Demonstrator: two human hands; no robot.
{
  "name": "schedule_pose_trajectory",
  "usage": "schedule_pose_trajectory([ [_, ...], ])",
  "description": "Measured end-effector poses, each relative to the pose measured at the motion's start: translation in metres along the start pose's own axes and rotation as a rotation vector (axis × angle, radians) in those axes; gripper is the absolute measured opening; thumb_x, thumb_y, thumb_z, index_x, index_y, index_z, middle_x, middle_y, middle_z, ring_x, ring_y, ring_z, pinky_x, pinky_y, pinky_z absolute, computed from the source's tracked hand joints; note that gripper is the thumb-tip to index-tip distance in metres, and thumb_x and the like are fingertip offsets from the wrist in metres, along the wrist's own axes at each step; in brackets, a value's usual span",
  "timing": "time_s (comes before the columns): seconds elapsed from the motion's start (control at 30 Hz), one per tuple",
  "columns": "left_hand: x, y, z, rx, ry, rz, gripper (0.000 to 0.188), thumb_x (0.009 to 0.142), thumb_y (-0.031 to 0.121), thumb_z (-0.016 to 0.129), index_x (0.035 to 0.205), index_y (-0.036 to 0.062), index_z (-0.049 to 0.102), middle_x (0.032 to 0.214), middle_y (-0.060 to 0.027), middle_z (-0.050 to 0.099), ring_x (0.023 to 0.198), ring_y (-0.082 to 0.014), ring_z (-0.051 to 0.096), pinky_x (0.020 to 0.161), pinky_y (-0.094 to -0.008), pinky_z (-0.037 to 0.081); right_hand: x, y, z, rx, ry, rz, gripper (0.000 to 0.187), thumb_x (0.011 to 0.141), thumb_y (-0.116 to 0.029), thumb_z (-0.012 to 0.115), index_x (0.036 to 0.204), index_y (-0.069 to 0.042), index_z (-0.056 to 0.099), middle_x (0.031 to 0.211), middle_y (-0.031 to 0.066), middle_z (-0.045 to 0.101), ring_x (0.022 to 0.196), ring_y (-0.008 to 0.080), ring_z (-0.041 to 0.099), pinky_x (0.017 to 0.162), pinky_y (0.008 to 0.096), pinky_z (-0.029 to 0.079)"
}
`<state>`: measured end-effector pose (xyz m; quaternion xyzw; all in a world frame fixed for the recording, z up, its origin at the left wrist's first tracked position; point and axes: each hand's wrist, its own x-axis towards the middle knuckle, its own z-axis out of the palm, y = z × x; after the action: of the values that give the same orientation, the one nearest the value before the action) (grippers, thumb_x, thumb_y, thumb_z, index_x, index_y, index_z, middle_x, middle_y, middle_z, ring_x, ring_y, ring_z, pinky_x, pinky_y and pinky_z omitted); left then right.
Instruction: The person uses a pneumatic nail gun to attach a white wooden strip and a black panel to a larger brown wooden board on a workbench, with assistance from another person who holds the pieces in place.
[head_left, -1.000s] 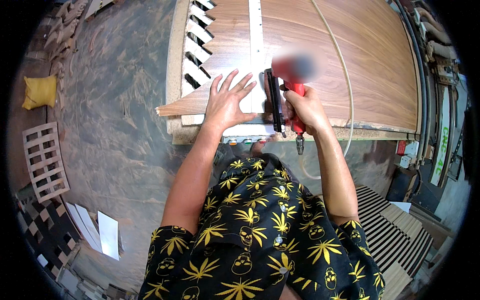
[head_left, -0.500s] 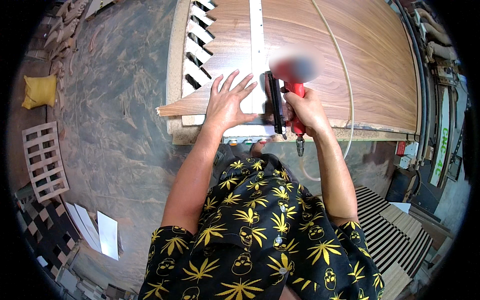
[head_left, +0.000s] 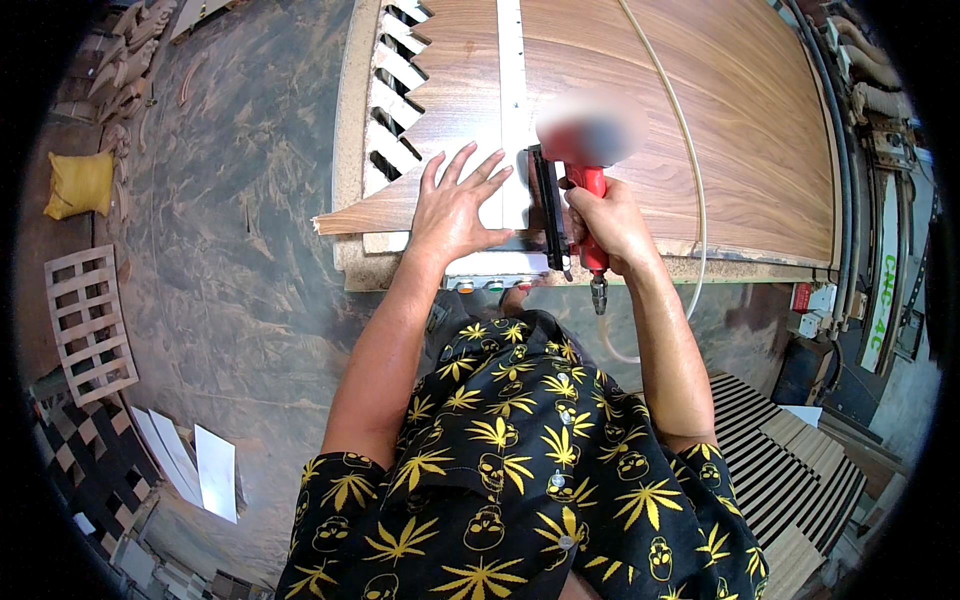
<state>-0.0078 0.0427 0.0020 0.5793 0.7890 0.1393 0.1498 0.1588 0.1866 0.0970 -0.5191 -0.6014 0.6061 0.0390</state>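
My left hand (head_left: 455, 212) lies flat with its fingers spread on the wood-grain panel (head_left: 725, 130), close to its near edge. The thumb points right, toward a narrow white strip (head_left: 512, 70) that runs away from me across the panel. In my right hand (head_left: 620, 225) is a red and black nail gun (head_left: 593, 180), gripped by its handle. Its black magazine stands beside the white strip, and its upper body is blurred. Whether the nose touches the panel is hidden. A pointed offcut end (head_left: 345, 217) of the wood-grain sheet juts out left of my left hand.
A pale air hose (head_left: 690, 130) curves over the panel and down past my right forearm. White slats with zigzag gaps (head_left: 395, 105) edge the panel's left side. Machine rails (head_left: 885, 230) stand at the right. A striped board stack (head_left: 780, 450) lies lower right, a yellow bag (head_left: 80, 185) far left.
The nail gun and my right hand have shifted very slightly to the left. My left hand stays spread in the same place.
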Motion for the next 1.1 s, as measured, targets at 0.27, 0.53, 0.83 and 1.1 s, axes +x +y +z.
schedule_pose_trajectory([
  [0.27,0.000,-0.003,0.003,-0.028,0.012,0.006,0.091,0.068,0.058,0.088,0.149,0.0361,0.053,0.165,0.0140,0.035,0.155,-0.0177,0.026,0.132,-0.0504,0.009,-0.007,-0.009,-0.001,-0.017,0.013,-0.055,0.019,0.092,-0.014,0.061,0.090,0.004,0.063,0.067,0.0051,0.062,0.055,0.0133,0.058,0.052,0.0315,0.047],
  [0.53,0.000,-0.002,0.001,-0.038,-0.007,-0.004,0.091,0.067,0.056,0.088,0.149,0.0360,0.053,0.164,0.0123,0.037,0.154,-0.0183,0.027,0.131,-0.0508,0.010,0.031,-0.037,-0.006,-0.052,0.021,-0.065,0.019,0.091,-0.015,0.061,0.087,0.004,0.063,0.066,0.0058,0.062,0.054,0.0150,0.059,0.051,0.0328,0.048],
  [0.83,0.000,-0.003,0.001,-0.003,-0.031,-0.005,0.091,0.069,0.062,0.086,0.150,0.0365,0.052,0.165,0.0131,0.035,0.155,-0.0172,0.026,0.131,-0.0509,0.009,0.052,-0.042,-0.003,-0.020,0.003,-0.056,0.019,0.091,-0.014,0.061,0.086,0.004,0.062,0.065,0.0068,0.061,0.053,0.0159,0.060,0.049,0.0331,0.049],
  [1.1,-0.001,-0.003,0.001,-0.015,-0.022,-0.003,0.092,0.068,0.061,0.086,0.149,0.0357,0.053,0.166,0.0139,0.033,0.155,-0.0166,0.025,0.131,-0.0505,0.008,0.057,-0.041,-0.003,-0.011,0.001,-0.063,0.019,0.091,-0.014,0.061,0.088,0.005,0.062,0.065,0.0076,0.062,0.053,0.0161,0.061,0.049,0.0322,0.049],
])
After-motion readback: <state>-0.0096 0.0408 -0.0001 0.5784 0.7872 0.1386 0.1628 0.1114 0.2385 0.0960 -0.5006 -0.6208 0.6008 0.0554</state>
